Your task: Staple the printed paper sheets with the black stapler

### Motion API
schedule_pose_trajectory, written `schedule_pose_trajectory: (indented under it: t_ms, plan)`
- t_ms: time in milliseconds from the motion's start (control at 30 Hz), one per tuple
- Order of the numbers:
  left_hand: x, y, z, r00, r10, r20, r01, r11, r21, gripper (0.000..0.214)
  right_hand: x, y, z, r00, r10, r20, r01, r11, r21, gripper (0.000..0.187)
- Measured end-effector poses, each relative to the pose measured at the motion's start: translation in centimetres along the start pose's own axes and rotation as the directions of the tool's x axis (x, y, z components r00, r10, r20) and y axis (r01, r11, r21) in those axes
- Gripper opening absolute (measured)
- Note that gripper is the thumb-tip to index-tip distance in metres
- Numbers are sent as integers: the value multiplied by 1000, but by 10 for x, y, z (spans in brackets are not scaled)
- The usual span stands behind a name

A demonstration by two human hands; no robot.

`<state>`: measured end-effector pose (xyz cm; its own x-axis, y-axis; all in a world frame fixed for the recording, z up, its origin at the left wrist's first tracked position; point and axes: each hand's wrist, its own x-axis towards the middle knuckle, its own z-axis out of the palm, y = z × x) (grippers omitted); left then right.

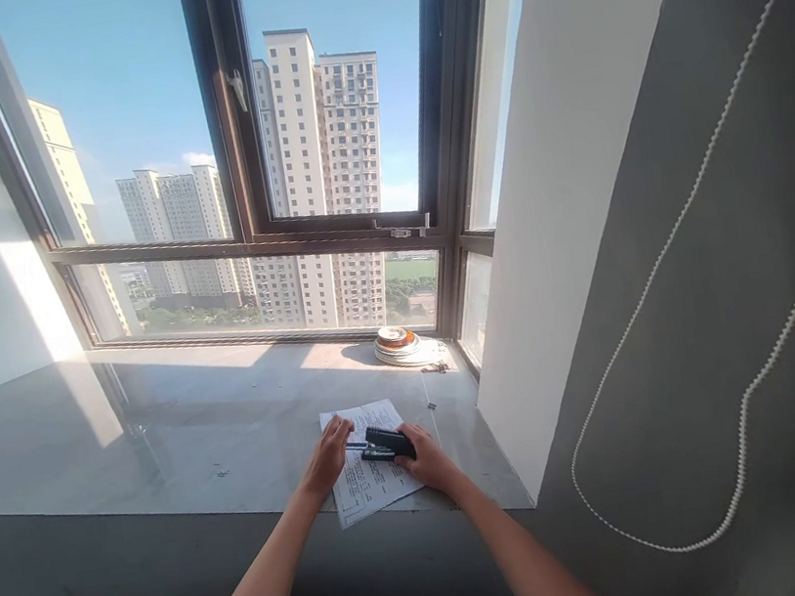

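On the sunlit windowsill (187, 436), right hand (426, 455) grips stapler (386, 441); left hand (328, 454) half-curled, hold unclear.

Flat pale-grey windowsill (183, 456): smooth, glossy | on windowsill: white printed paper sheets (370, 492), matt | over windowsill: dark oblong stapler (386, 441), part-glossy | behind windowsill: brown metal-look window frame (229, 154) | right of windowsill: white beaded cord (743, 430), knobbly

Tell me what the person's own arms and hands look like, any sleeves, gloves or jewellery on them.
The left forearm and right forearm are bare where they show, no sleeves in view. The left hand and right hand are ungloved; no watch or bracelet shows.
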<state>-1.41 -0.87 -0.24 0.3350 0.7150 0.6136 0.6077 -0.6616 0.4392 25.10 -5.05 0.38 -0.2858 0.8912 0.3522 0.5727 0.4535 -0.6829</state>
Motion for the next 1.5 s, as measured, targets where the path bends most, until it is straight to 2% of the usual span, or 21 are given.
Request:
schedule_pose_trajectory:
  t_ms: [100,233,333,567,767,900,1000,1167,1333,1500]
  plan:
    - [-1,0,1,1000,-22,-5,22,998,57,23,0,1,0,1000,11,16,-11,1000,15,36]
    - [-4,-4,2,997,-37,73,35,999,28,18,0,0,-1,1000,18,23,-19,999,28,35]
    - [-4,-7,2,995,-43,86,42,999,16,16,0,0,-1,1000,17,19,-17,999,41,37]
    - [-3,-3,1,999,-20,38,20,1000,3,22,1,4,1,1000,15,0,-15,999,32,39]
    - [-3,7,-5,997,28,66,-26,999,-24,20,1,4,1,1000,17,-3,-17,999,27,39]
    - [-3,2,-3,999,-16,33,18,999,-51,26,1,5,2,1000,17,-2,-16,999,39,39]
    - [-2,-2,-2,1000,8,24,-7,998,-55,27,1,7,2,1000,12,-5,-12,999,43,40]
    - [2,1,-4,990,80,115,-82,997,9,22,1,10,3,1000,7,-4,-7,1000,23,39]
    - [3,3,-2,980,24,196,-34,998,47,22,2,13,5,1000,13,-4,-13,1000,10,39]
    - [2,1,-1,977,22,211,-30,999,39,23,2,12,5,1000,-3,-13,3,1000,11,41]
